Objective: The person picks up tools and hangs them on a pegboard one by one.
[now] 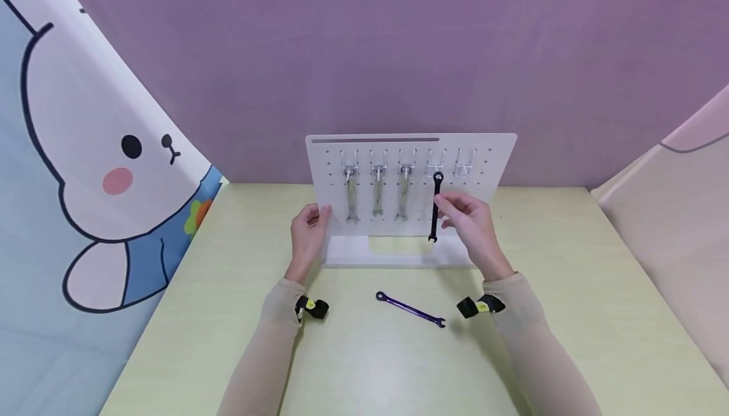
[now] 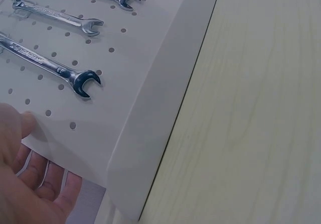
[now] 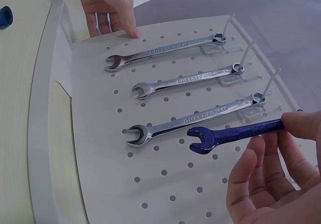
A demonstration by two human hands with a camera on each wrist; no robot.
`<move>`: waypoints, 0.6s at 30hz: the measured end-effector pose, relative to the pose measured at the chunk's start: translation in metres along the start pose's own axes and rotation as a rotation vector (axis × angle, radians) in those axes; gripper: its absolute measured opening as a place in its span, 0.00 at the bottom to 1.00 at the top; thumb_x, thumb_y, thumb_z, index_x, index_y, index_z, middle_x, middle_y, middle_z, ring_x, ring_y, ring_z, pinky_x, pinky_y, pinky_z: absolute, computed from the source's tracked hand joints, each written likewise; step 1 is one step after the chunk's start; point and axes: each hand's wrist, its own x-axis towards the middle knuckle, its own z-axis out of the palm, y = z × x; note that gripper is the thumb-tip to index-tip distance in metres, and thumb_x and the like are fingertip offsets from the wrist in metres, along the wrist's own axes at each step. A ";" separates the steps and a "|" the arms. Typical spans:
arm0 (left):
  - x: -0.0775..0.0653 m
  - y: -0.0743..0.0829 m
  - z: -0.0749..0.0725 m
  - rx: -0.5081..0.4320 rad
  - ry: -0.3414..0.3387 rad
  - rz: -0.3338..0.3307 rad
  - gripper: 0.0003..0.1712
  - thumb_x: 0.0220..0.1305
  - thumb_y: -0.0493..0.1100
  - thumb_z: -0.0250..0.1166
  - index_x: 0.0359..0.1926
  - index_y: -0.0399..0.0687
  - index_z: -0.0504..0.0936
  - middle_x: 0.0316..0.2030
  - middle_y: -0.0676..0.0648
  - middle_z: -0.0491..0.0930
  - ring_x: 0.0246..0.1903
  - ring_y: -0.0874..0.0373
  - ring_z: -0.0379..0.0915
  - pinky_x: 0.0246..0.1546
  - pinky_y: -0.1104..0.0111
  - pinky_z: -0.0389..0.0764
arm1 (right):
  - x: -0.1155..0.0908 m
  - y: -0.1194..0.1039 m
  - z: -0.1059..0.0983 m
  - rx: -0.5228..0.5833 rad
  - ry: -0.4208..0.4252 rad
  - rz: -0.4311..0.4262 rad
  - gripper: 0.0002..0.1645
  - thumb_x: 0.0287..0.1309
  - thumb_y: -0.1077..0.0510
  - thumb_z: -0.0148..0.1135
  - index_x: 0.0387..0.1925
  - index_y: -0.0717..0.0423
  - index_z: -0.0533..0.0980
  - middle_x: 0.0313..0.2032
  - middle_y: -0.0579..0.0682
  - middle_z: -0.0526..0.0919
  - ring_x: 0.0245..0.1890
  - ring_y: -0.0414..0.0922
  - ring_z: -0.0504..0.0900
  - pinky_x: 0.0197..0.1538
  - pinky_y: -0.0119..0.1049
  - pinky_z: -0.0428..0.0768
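A white pegboard [image 1: 492, 172] stands upright on its base at the back of the table. My left hand [image 1: 307, 235] grips its left edge, thumb on the front face and fingers behind. Between thumb and fingers, my right hand [image 1: 474, 229] pinches a dark blue-purple combination wrench [image 3: 235, 132], held upright in front of the board. Its ring end is up beside the fourth hook [image 1: 435, 161], its open jaw end pointing down. Three silver combination wrenches hang by their ring ends on the hooks to the left: one [image 3: 165, 49], another [image 3: 188, 79] and a third [image 3: 195, 117].
A second purple combination wrench [image 1: 410, 308] lies slantwise on the pale wooden table [image 1: 364, 371], in front of the board and between my forearms. The rightmost hook [image 1: 464, 166] carries nothing. A purple cloth [image 1: 364, 49] hangs behind the table, with a cartoon-printed cloth [image 1: 85, 169] on the left.
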 end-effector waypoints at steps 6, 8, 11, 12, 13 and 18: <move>0.000 0.001 0.000 0.008 -0.001 0.002 0.18 0.78 0.49 0.65 0.52 0.37 0.85 0.49 0.35 0.87 0.49 0.47 0.82 0.50 0.69 0.79 | 0.004 0.000 0.001 0.014 -0.005 0.011 0.13 0.74 0.52 0.67 0.49 0.58 0.83 0.35 0.34 0.85 0.37 0.36 0.82 0.40 0.29 0.85; 0.001 0.001 0.000 0.004 0.001 0.005 0.18 0.78 0.48 0.65 0.52 0.37 0.85 0.48 0.35 0.87 0.49 0.47 0.82 0.49 0.70 0.78 | 0.005 0.000 0.001 0.014 -0.008 0.012 0.14 0.74 0.52 0.67 0.50 0.58 0.83 0.35 0.34 0.85 0.37 0.36 0.82 0.40 0.29 0.85; 0.001 0.000 0.001 -0.003 0.003 0.008 0.17 0.78 0.48 0.65 0.51 0.36 0.86 0.48 0.35 0.87 0.48 0.48 0.82 0.48 0.72 0.78 | 0.007 0.000 0.002 0.013 -0.009 0.013 0.13 0.74 0.52 0.67 0.49 0.57 0.83 0.36 0.34 0.85 0.37 0.36 0.82 0.40 0.29 0.85; 0.001 0.000 0.001 -0.006 0.004 0.008 0.17 0.78 0.48 0.65 0.51 0.36 0.86 0.47 0.35 0.87 0.48 0.47 0.82 0.48 0.72 0.78 | 0.007 0.000 0.002 0.014 -0.008 0.015 0.12 0.74 0.52 0.67 0.48 0.57 0.83 0.36 0.34 0.86 0.37 0.36 0.82 0.40 0.29 0.85; 0.001 0.000 0.001 -0.007 0.005 0.008 0.17 0.78 0.48 0.65 0.51 0.36 0.86 0.47 0.35 0.87 0.48 0.48 0.82 0.48 0.72 0.78 | 0.007 0.000 0.002 0.014 -0.007 0.016 0.11 0.74 0.52 0.67 0.48 0.55 0.83 0.36 0.34 0.85 0.37 0.36 0.82 0.40 0.29 0.85; 0.000 0.001 0.001 -0.007 0.005 0.012 0.18 0.77 0.48 0.65 0.51 0.36 0.86 0.48 0.35 0.87 0.49 0.47 0.82 0.50 0.70 0.78 | 0.010 0.000 0.002 0.017 0.001 0.019 0.09 0.74 0.53 0.67 0.46 0.53 0.84 0.35 0.34 0.85 0.36 0.35 0.82 0.40 0.28 0.85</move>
